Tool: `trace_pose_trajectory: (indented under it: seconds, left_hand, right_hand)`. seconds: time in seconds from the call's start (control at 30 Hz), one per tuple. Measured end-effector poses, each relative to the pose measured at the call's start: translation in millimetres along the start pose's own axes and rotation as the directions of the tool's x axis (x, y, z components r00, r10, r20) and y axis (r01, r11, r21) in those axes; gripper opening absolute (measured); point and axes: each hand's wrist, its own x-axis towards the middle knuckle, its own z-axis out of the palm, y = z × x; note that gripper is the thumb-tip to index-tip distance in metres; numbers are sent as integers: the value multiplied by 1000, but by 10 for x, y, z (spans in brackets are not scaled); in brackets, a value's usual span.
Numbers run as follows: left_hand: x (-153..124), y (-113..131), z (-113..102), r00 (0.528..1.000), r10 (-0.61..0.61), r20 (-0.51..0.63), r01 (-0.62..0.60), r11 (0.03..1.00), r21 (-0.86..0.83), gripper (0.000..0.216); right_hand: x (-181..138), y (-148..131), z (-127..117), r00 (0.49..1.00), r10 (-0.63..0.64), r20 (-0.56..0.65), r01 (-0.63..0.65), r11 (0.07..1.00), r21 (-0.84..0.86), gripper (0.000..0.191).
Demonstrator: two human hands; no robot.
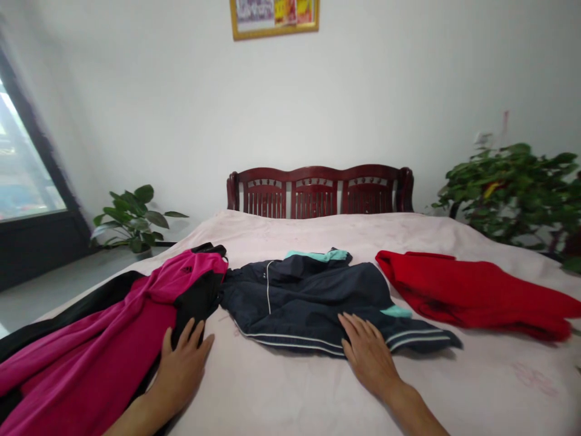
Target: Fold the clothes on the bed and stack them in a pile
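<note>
My left hand (184, 363) rests with fingers spread at the edge of a pink and black jacket (122, 339), its fingertips on or just over the black side panel. My right hand (365, 351) lies flat, fingers outstretched, on the lower part of a navy garment (313, 297) with white piping and turquoise patches. That navy piece is spread out in the middle and touches the pink jacket on its left. A red garment (472, 290), folded over, lies to the right, apart from both hands.
A pale pink sheet (290, 393) covers the bed under the clothes. Behind it stands a dark red wooden headboard (313, 191). Leafy plants flank the bed, one at the left (136, 218) and a larger one at the right (517, 194). A framed picture (276, 18) hangs above.
</note>
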Motion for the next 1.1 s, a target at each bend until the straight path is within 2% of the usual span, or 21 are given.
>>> trace_pose_trajectory:
  seconds: [0.1,0.3,0.53,0.63,0.73,0.83,0.87,0.97,1.1]
  left_hand:
    - [-2,-312,172,996,-53,-67,58,996,69,64]
    - [203,-829,246,994,53,-97,-42,992,115,67]
    - [242,-1372,165,976,168,-140,-172,985,-14,67]
    - [239,-1450,147,974,167,-152,-182,979,-90,66]
    - [254,-1281,157,991,92,-98,-95,995,-19,60]
    - [318,-895,135,999,-33,-18,35,996,84,52]
    - [357,-738,109,999,-43,-1,43,996,78,50]
    - [510,-251,-6,999,-34,32,36,997,-65,52]
    - [661,320,-59,978,-189,84,206,928,-310,62]
  right_hand:
    - [-41,-10,60,1000,20,5,-20,1000,-21,49]
    - [-66,66,52,1000,4,-28,-4,1000,-16,48]
    - [-105,92,28,1000,5,-23,-5,1000,14,47]
    - [-96,77,16,999,22,-23,-21,999,26,48]
    - [-89,63,16,999,31,-30,-30,999,26,48]
    - [-87,55,14,999,26,-37,-25,999,22,48]
    - [-87,55,10,999,27,-40,-26,999,18,47]
    - [-89,59,-6,997,57,-52,-58,998,-19,44]
    - [-92,60,-24,993,79,-92,-84,995,-59,45]
